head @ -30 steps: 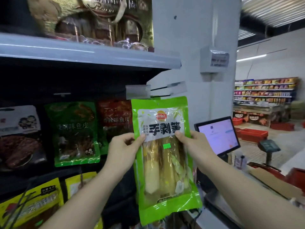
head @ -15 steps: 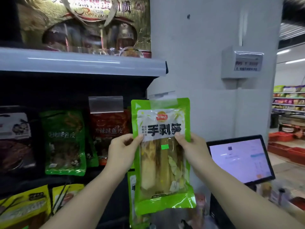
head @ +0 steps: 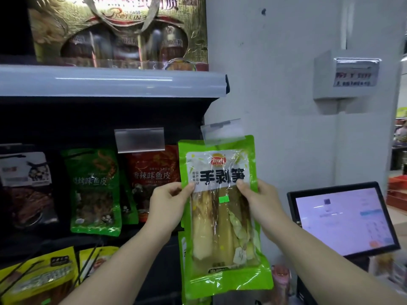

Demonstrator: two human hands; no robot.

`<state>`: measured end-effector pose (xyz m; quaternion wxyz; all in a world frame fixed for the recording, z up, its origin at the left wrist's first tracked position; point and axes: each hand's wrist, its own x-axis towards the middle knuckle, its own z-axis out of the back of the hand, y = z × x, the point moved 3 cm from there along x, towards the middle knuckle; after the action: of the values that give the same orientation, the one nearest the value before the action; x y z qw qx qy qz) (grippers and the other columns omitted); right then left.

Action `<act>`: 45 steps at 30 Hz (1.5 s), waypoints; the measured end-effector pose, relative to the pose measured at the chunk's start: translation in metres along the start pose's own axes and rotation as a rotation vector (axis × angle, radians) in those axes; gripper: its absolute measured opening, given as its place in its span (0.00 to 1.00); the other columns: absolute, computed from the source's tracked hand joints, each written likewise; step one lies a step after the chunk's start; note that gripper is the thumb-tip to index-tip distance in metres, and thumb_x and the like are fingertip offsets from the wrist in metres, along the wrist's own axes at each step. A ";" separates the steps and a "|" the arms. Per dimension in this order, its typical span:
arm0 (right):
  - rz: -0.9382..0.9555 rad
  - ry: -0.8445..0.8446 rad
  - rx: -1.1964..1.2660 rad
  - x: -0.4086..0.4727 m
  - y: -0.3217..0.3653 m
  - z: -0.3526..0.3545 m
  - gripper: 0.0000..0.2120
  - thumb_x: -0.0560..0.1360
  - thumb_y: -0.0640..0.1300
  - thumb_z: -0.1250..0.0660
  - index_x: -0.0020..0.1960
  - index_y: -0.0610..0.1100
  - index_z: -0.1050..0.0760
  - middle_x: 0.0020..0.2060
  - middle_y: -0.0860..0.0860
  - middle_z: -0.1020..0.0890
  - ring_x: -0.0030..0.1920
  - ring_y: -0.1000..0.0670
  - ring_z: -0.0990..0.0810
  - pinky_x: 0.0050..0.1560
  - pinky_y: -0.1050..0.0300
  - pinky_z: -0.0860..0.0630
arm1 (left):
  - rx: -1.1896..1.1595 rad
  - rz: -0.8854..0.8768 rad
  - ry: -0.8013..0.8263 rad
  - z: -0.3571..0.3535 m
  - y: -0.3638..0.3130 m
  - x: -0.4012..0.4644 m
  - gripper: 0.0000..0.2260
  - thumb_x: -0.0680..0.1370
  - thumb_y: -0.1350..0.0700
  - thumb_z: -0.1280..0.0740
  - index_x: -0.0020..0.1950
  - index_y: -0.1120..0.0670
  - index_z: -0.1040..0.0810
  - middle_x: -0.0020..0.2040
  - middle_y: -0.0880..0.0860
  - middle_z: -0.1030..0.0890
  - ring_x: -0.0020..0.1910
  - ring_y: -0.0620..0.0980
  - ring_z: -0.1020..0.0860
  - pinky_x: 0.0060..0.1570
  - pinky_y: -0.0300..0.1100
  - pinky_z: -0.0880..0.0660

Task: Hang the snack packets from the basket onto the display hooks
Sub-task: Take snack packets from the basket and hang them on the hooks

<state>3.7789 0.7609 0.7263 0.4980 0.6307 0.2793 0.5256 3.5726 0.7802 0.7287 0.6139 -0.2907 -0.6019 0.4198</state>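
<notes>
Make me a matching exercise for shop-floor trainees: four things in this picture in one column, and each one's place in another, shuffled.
Things:
1. bamboo shoot packet
2. gold gift box
3. touchscreen
4. red fish skin packet

Places:
A. on top of the upper shelf
B. hanging left of the left hand
C. held between both hands, with the right hand on its right edge
D. lower right, beside the white pillar

Pairs: 1-C, 2-A, 3-D, 4-B

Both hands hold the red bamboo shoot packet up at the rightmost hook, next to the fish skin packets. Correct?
Not quite: the head view shows the packet is green, not red. The rest stands: left hand and right hand hold it up at the rightmost hook, beside the fish skin packets.
</notes>
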 end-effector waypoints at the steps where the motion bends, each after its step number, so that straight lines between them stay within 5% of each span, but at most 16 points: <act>1: -0.006 0.001 -0.011 0.005 -0.001 -0.002 0.11 0.78 0.48 0.34 0.43 0.41 0.21 0.41 0.44 0.15 0.41 0.48 0.18 0.46 0.52 0.22 | 0.004 0.004 -0.006 -0.001 0.002 0.004 0.12 0.78 0.52 0.31 0.36 0.54 0.15 0.33 0.54 0.16 0.32 0.51 0.21 0.37 0.47 0.25; 10: -0.103 0.014 -0.041 0.076 -0.031 -0.038 0.08 0.77 0.50 0.34 0.44 0.46 0.21 0.42 0.47 0.15 0.46 0.46 0.17 0.53 0.47 0.21 | 0.078 0.118 -0.131 -0.012 0.039 0.066 0.10 0.77 0.52 0.30 0.41 0.56 0.15 0.41 0.60 0.16 0.40 0.54 0.19 0.43 0.44 0.24; 13: -0.122 0.011 -0.053 0.098 -0.043 -0.050 0.09 0.77 0.50 0.34 0.46 0.45 0.20 0.43 0.46 0.15 0.46 0.44 0.17 0.53 0.47 0.21 | 0.192 0.144 -0.166 -0.017 0.057 0.090 0.09 0.76 0.50 0.30 0.44 0.55 0.15 0.43 0.53 0.15 0.43 0.53 0.19 0.42 0.41 0.24; 16: -0.144 -0.002 -0.053 0.117 -0.056 -0.060 0.05 0.77 0.48 0.32 0.45 0.47 0.21 0.44 0.45 0.16 0.49 0.42 0.17 0.55 0.47 0.22 | 0.199 0.199 -0.219 -0.019 0.077 0.110 0.16 0.75 0.47 0.29 0.56 0.56 0.16 0.52 0.52 0.16 0.51 0.51 0.20 0.52 0.42 0.24; 20: -0.169 -0.005 -0.102 0.122 -0.067 -0.059 0.07 0.75 0.51 0.31 0.46 0.47 0.21 0.47 0.44 0.16 0.50 0.42 0.18 0.57 0.47 0.23 | 0.159 0.262 -0.207 -0.020 0.097 0.119 0.19 0.73 0.47 0.27 0.58 0.59 0.18 0.53 0.52 0.17 0.52 0.52 0.20 0.57 0.43 0.25; 24: -0.079 -0.144 -0.376 0.094 -0.052 -0.045 0.29 0.72 0.45 0.28 0.68 0.36 0.34 0.63 0.39 0.28 0.63 0.40 0.27 0.64 0.51 0.31 | 0.384 0.025 -0.238 0.006 0.077 0.084 0.12 0.76 0.53 0.30 0.59 0.52 0.19 0.49 0.47 0.18 0.45 0.46 0.21 0.49 0.43 0.22; 26: 0.133 -0.155 -0.532 0.064 -0.033 -0.045 0.25 0.73 0.43 0.29 0.66 0.36 0.32 0.64 0.39 0.30 0.64 0.39 0.31 0.66 0.50 0.35 | 0.643 -0.167 -0.216 0.031 0.060 0.050 0.11 0.78 0.48 0.33 0.59 0.46 0.20 0.51 0.43 0.19 0.46 0.45 0.20 0.45 0.45 0.21; 28: 0.361 -0.005 -0.776 0.029 -0.024 -0.060 0.17 0.75 0.44 0.32 0.60 0.37 0.27 0.58 0.40 0.27 0.60 0.39 0.29 0.61 0.49 0.33 | 0.898 -0.267 -0.116 0.060 0.051 0.012 0.11 0.79 0.44 0.38 0.57 0.43 0.20 0.51 0.43 0.18 0.47 0.47 0.19 0.41 0.46 0.20; 31: 0.524 0.434 -0.996 -0.034 -0.017 -0.105 0.13 0.78 0.48 0.36 0.56 0.40 0.25 0.51 0.44 0.23 0.52 0.41 0.23 0.48 0.51 0.27 | 1.231 -0.390 0.018 0.113 0.056 -0.052 0.15 0.78 0.41 0.43 0.52 0.43 0.18 0.45 0.44 0.17 0.39 0.51 0.17 0.28 0.44 0.22; 34: 0.597 0.950 -1.114 -0.105 -0.014 -0.160 0.18 0.80 0.57 0.43 0.64 0.48 0.30 0.58 0.50 0.25 0.56 0.47 0.24 0.53 0.48 0.24 | 1.390 -0.323 0.189 0.173 0.075 -0.127 0.17 0.76 0.41 0.45 0.50 0.44 0.19 0.44 0.45 0.17 0.35 0.52 0.17 0.23 0.42 0.25; 37: 0.755 1.323 -1.097 -0.190 -0.024 -0.225 0.19 0.80 0.59 0.46 0.66 0.52 0.33 0.61 0.53 0.27 0.61 0.48 0.26 0.54 0.51 0.25 | 1.461 -0.108 0.218 0.241 0.092 -0.221 0.16 0.76 0.42 0.44 0.49 0.46 0.19 0.39 0.46 0.18 0.31 0.53 0.18 0.21 0.42 0.26; 45: 0.921 1.736 -0.723 -0.414 -0.059 -0.396 0.15 0.81 0.57 0.46 0.61 0.49 0.31 0.56 0.52 0.25 0.56 0.46 0.24 0.44 0.54 0.31 | 1.412 0.588 -0.077 0.412 0.110 -0.454 0.19 0.75 0.41 0.46 0.51 0.46 0.17 0.44 0.46 0.16 0.37 0.54 0.17 0.27 0.43 0.23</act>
<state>3.2952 0.5514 0.4939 0.0373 -0.1043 0.0998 0.9888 3.1840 0.3790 0.4526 0.4957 0.0374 -0.1095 0.8608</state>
